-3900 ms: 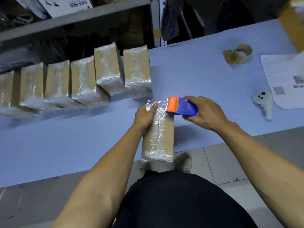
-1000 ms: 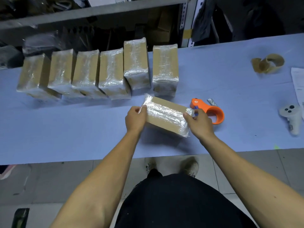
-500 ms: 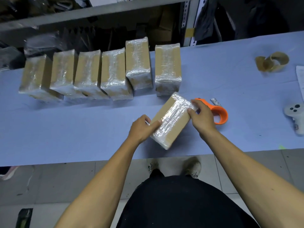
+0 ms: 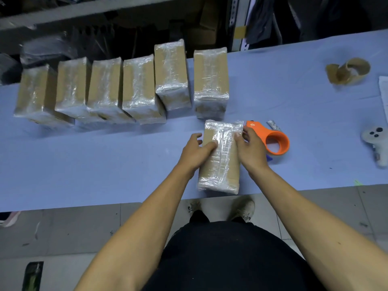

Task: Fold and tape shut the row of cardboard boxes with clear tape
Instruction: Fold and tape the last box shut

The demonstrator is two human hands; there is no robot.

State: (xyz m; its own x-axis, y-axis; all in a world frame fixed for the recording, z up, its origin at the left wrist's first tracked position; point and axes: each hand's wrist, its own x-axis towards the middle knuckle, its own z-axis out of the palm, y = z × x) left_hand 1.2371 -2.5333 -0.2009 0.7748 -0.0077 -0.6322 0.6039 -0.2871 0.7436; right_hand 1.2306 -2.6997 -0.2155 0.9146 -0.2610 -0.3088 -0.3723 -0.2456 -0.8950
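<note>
The box (image 4: pixel 219 156) lies on the table (image 4: pixel 105 164) before me, between my left hand (image 4: pixel 194 153) and my right hand (image 4: pixel 251 149). Behind it stands the row of boxes (image 4: pixel 126 89); the tape dispenser (image 4: pixel 270 139) lies just right of my right hand

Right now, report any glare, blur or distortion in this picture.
Head view: glare streaks the clear tape on the held box and the row of boxes; the table edge bows from wide-angle distortion; the shelf behind is dim and smeared.
</note>
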